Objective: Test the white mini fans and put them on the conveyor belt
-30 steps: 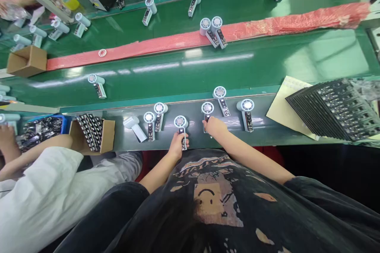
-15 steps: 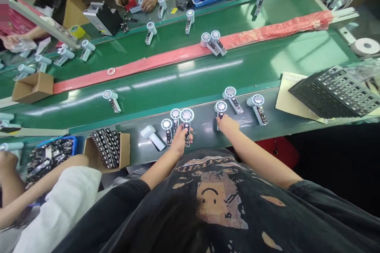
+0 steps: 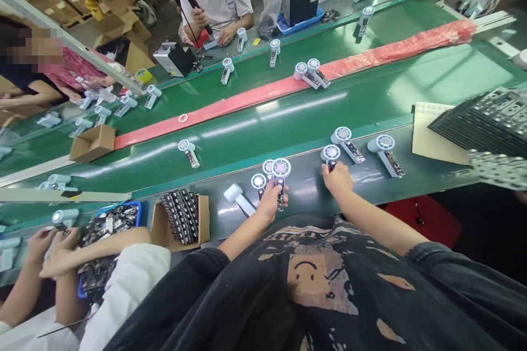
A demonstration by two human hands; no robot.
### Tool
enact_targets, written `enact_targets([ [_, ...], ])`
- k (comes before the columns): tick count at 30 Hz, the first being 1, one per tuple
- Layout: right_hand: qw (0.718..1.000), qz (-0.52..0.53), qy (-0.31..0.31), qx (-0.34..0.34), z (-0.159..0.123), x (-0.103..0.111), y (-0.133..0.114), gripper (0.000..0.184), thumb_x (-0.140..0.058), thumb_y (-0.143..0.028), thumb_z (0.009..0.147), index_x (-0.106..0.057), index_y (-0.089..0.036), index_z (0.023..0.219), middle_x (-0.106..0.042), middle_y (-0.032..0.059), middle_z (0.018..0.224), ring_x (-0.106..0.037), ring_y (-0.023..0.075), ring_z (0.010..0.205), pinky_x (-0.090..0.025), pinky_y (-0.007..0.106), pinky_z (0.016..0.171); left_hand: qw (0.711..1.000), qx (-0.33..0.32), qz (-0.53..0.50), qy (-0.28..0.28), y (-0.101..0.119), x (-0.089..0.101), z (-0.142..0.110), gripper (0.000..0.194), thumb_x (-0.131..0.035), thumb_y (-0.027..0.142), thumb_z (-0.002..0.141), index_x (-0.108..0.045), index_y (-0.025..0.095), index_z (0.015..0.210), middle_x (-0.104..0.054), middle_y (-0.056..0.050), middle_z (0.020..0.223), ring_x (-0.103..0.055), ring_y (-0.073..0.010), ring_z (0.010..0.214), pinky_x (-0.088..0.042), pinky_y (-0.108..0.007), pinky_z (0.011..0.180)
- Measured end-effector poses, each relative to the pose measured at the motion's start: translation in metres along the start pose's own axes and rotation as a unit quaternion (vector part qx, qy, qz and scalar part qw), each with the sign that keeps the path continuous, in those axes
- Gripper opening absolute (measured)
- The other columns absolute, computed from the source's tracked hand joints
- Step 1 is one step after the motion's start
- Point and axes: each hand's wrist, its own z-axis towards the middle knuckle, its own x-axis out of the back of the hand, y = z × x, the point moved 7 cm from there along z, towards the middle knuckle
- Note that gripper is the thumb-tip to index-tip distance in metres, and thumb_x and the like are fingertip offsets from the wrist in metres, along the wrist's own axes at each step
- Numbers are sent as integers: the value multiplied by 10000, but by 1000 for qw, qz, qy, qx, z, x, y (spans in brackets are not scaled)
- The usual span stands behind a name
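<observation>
My left hand point(image 3: 272, 200) is closed around the handle of a small white handheld fan point(image 3: 281, 170) with its circuit board showing, held just over the dark near ledge. Two similar fans point(image 3: 261, 182) lie right beside it on the left. My right hand point(image 3: 338, 178) is closed on the handle of another fan point(image 3: 330, 154) resting on the ledge. Two more fans point(image 3: 345, 138) point(image 3: 385, 148) lie to the right of that hand.
A green conveyor belt point(image 3: 288, 115) carries a lone fan point(image 3: 188, 150); a red strip point(image 3: 255, 96) runs behind it. Black trays point(image 3: 486, 120) stack at right. A cardboard box of parts point(image 3: 181, 216) sits at left, by a co-worker's hands point(image 3: 49, 241). People work across the belt.
My left hand has carried its fan leftward, up against the two fans lying there. My right hand stays on its fan. The camera has tilted up, showing more of the far side.
</observation>
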Motion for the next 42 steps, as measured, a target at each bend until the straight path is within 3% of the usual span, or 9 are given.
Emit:
enact_targets([
  [11,997,60,40,9,-1,-10,6,549,-410,-355,1019,-355,-67,1483,-501,265,1369,-509,407,1305,-406,545,1064,999,27,-23,8,-9,9,-2,219,-637,352,776,-503,217,883,-612,27,795,-522,-70,499,-448,-184,449],
  [15,994,103,25,8,1,-7,9,423,-488,-285,942,-505,-72,1306,-489,290,1362,-474,435,1324,-389,601,1069,999,16,-33,13,-3,11,-7,220,-637,344,771,-510,213,894,-622,19,807,-528,-73,498,-452,-188,442],
  [18,987,151,21,55,-6,3,10,350,-482,-250,903,-524,-88,1210,-404,302,1447,-415,397,1385,-388,538,1102,998,-1,-53,16,7,15,-11,237,-646,342,756,-522,211,910,-645,-4,841,-551,-87,515,-452,-197,437],
  [21,970,198,-5,142,-25,18,6,305,-488,-281,880,-504,-151,1156,-560,222,1304,-592,308,1189,-514,420,967,997,-21,-78,14,22,16,-16,231,-655,326,738,-540,205,898,-664,-31,863,-567,-104,528,-454,-213,435],
  [25,884,398,-99,223,-68,45,-17,292,-568,-451,810,-478,-236,985,-658,34,853,-596,188,601,-532,332,584,993,-50,-112,-3,44,6,-26,257,-664,311,741,-561,208,952,-673,-31,900,-576,-106,559,-472,-221,470],
  [28,783,556,-182,211,-102,61,-43,376,-566,-510,776,-500,-252,1041,-677,4,845,-594,171,565,-517,314,528,988,-84,-126,-23,60,-6,-38,342,-698,334,732,-572,214,1026,-680,-29,947,-612,-126,642,-506,-237,520],
  [32,716,622,-235,215,-130,74,-71,456,-677,-470,758,-537,-273,1145,-718,25,998,-683,201,728,-589,358,657,982,-124,-133,-46,75,-19,-53,443,-769,392,704,-584,222,1069,-711,-52,1055,-679,-189,815,-558,-284,616],
  [37,670,636,-245,294,-148,92,-80,578,-811,-389,754,-558,-320,1269,-673,27,1238,-697,197,929,-601,381,859,977,-147,-141,-66,88,-33,-66,568,-853,423,683,-575,238,1143,-726,-88,1177,-711,-254,983,-589,-361,776],
  [42,658,636,-276,292,-153,96,-79,480,-833,-411,775,-621,-300,1191,-709,29,1123,-695,211,947,-612,381,826,975,-168,-132,-61,95,-35,-73,541,-890,403,661,-627,230,1102,-722,-92,1219,-680,-268,1124,-548,-392,957],
])
